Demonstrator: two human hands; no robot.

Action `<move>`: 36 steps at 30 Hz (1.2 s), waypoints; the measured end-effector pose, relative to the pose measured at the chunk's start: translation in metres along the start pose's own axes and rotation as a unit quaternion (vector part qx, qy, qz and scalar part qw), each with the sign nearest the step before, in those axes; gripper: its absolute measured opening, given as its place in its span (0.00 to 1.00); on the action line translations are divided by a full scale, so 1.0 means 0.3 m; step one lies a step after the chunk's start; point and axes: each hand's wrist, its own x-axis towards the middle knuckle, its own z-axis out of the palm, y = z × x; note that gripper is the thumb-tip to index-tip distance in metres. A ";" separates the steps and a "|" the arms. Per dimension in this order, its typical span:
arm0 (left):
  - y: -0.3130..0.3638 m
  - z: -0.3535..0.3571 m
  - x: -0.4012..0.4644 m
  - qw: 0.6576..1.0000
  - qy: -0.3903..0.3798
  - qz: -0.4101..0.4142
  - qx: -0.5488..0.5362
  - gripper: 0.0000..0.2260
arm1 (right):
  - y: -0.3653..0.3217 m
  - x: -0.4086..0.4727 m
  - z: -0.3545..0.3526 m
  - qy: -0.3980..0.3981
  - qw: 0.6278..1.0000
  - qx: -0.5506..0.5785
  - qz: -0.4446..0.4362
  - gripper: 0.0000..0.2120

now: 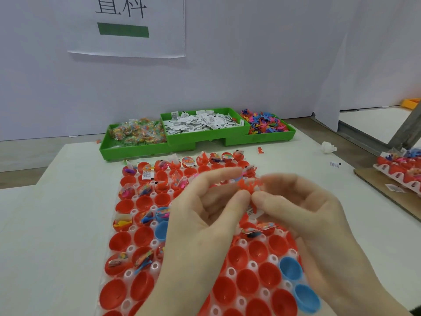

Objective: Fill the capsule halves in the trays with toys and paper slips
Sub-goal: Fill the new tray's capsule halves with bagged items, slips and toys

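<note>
Left hand (205, 215) and right hand (303, 208) pinching a spiky red plastic toy (247, 187), possibly with a paper slip, above a dimpled tray (127, 273) of glossy round capsule halves (247, 281)

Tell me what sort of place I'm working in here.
Probably a toy-packing workstation: three green plastic bins of bagged toys, paper slips and figures, a tray of red and blue capsule halves, and white partition walls around the table.

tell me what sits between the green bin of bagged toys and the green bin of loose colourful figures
In the head view, a green plastic bin of white paper slips sits between the bagged-toy bin on its left and the loose-figure bin on its right, overlapping both.
</note>
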 end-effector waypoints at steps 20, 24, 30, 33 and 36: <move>-0.202 0.132 0.185 0.971 -0.141 -0.056 0.184 0.16 | 0.039 0.154 -0.244 -0.083 0.940 -0.330 -0.018 0.18; -0.235 0.140 0.178 0.934 -0.197 -0.055 0.293 0.09 | 0.103 0.162 -0.289 -0.060 0.928 -0.367 0.019 0.15; -0.252 0.126 0.146 0.775 -0.251 0.080 0.574 0.14 | 0.139 0.155 -0.299 -0.073 0.903 -0.424 0.002 0.16; -0.264 0.132 0.142 0.744 -0.265 0.090 0.606 0.17 | 0.140 0.161 -0.296 -0.108 0.868 -0.484 0.008 0.13; -0.272 0.131 0.135 0.739 -0.263 0.099 0.613 0.17 | 0.132 0.187 -0.291 -0.142 0.838 -0.525 0.037 0.10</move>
